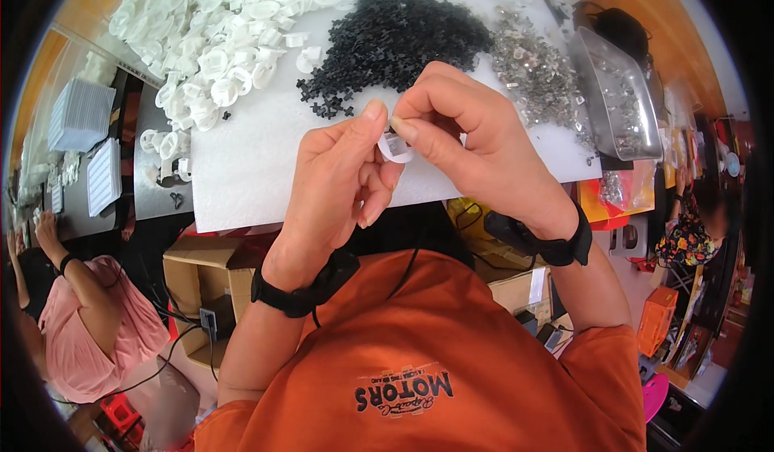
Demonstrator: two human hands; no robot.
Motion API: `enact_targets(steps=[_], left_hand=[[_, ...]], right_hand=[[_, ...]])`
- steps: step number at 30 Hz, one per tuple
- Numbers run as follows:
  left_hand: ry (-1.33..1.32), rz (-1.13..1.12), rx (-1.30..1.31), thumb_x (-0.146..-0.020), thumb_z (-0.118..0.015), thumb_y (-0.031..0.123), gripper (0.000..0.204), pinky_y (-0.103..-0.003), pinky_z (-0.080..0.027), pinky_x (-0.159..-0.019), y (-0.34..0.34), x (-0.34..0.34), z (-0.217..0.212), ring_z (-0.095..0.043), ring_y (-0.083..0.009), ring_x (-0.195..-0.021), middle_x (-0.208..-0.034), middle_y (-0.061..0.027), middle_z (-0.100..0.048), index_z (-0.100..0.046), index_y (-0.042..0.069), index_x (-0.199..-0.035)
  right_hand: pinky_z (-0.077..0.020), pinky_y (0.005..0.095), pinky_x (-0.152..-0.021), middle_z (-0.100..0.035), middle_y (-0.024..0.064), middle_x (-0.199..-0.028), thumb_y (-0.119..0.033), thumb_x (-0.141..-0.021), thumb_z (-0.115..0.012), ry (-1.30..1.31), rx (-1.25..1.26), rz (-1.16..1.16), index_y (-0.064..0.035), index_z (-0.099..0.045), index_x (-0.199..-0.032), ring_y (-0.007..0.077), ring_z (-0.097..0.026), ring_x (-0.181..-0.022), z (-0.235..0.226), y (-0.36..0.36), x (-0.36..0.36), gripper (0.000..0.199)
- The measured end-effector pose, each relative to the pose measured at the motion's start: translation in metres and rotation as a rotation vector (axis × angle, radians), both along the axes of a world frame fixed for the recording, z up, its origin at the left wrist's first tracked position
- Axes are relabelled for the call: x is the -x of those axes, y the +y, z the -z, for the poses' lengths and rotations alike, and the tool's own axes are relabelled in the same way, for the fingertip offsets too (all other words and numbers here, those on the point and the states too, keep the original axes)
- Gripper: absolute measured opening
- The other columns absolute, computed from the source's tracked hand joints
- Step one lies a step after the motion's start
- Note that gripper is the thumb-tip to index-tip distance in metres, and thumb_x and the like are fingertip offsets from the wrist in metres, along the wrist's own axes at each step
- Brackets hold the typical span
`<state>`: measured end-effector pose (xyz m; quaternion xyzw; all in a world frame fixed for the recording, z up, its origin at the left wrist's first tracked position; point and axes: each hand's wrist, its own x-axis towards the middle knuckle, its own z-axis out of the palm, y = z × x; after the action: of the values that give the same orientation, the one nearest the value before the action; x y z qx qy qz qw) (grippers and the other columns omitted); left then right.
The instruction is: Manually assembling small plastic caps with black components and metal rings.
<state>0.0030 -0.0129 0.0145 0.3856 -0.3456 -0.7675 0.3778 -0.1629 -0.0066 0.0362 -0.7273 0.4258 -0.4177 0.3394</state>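
Over white sheeting (250, 170), left fingers (371, 113) pinch a ring (395, 151); right fingers (406, 132) pinched, contents unclear.

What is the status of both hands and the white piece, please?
Left hand holding white plastic piece. Right hand pinched at its upper edge, fingertip contents unclear. Black parts pile beyond; nothing visibly blocking.

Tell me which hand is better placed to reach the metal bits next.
Probably the right hand: the metal bits lie on its side, nearer it than the left hand. Both are at the white part.
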Motion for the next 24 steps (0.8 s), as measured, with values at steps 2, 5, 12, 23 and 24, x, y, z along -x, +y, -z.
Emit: enact_targets(steps=[2, 5, 12, 23, 24], left_hand=[[0.0, -0.002, -0.005, -0.095, -0.05, 0.039, 0.047, -0.02, -0.025, -0.028, -0.001, 0.0, 0.0, -0.043, -0.0087, -0.033, -0.055, -0.006, -0.052, -0.056, 0.002, -0.068], [-0.015, -0.001, -0.005, -0.095, -0.05, 0.041, 0.048, -0.02, -0.025, -0.027, -0.001, -0.001, 0.002, -0.044, -0.0086, -0.033, -0.055, -0.0067, -0.052, -0.056, 0.001, -0.068], [-0.001, -0.004, -0.003, -0.095, -0.049, 0.042, 0.049, -0.02, -0.025, -0.028, -0.001, 0.0, 0.004, -0.043, -0.0084, -0.034, -0.054, -0.0059, -0.051, -0.056, 0.001, -0.07], [-0.065, -0.022, 0.099, -0.096, -0.046, 0.044, 0.051, -0.021, -0.024, -0.031, 0.003, 0.002, 0.006, -0.039, -0.0067, -0.035, -0.053, -0.0036, -0.049, -0.056, 0.002, -0.069], [-0.078, -0.022, 0.103, -0.096, -0.045, 0.044, 0.051, -0.02, -0.025, -0.031, 0.003, 0.002, 0.006, -0.039, -0.0065, -0.035, -0.053, -0.0036, -0.049, -0.056, 0.002, -0.069]], right_hand=[[-0.0395, 0.0303, -0.054, -0.046, 0.0065, -0.071, -0.002, -0.082, -0.058, 0.067, 0.094, 0.009, -0.0029, -0.053, -0.079, 0.0213, -0.05, -0.062, 0.003, -0.001, 0.0, 0.006], [-0.0352, 0.025, -0.055, -0.047, 0.0048, -0.076, 0.001, -0.082, -0.06, 0.127, 0.231, 0.002, -0.0008, -0.056, -0.084, 0.0147, -0.044, -0.063, 0.008, -0.003, 0.0, 0.005], [-0.0376, 0.0259, -0.057, -0.048, 0.0059, -0.075, -0.001, -0.082, -0.061, 0.168, 0.325, -0.009, -0.0011, -0.055, -0.083, 0.0173, -0.047, -0.065, 0.009, -0.004, 0.0, 0.006], [-0.0365, 0.0175, -0.055, -0.047, -0.0048, -0.074, -0.017, -0.089, -0.063, -0.243, -0.373, -0.207, -0.0058, -0.053, -0.09, 0.0018, -0.042, -0.064, 0.011, -0.013, 0.009, 0.015], [-0.0334, 0.0166, -0.051, -0.047, -0.005, -0.074, -0.02, -0.089, -0.063, -0.253, -0.521, -0.21, -0.0062, -0.054, -0.09, 0.0008, -0.04, -0.062, 0.004, -0.013, 0.011, 0.016]])
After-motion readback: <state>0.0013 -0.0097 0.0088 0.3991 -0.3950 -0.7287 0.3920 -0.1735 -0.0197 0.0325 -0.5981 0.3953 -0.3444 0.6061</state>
